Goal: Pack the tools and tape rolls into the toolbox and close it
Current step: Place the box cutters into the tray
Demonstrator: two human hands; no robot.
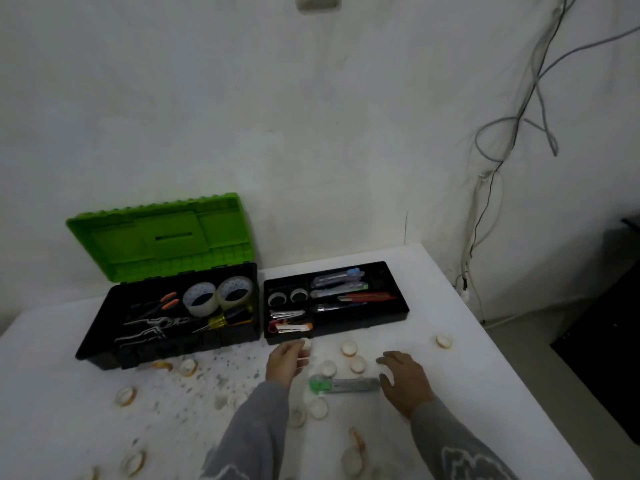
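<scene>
A black toolbox (104,337) with its green lid (159,237) raised stands at the left, holding pliers, screwdrivers and two clear tape rolls (218,294). Its black tray (363,320) sits beside it on the table, filled with cutters, small tape rolls and a stapler. My left hand (285,363) pinches a small tape roll (306,344) just in front of the tray. My right hand (403,379) rests with curved fingers on the right end of a grey cutter with a green tip (343,384). Several small tape rolls (349,348) lie scattered on the white table.
The white table (485,393) is stained with dark specks at its middle. More small rolls lie near the front left (126,396) and one at the right (444,341). Cables (485,209) hang down the wall on the right. A dark object (609,341) stands beyond the table's right edge.
</scene>
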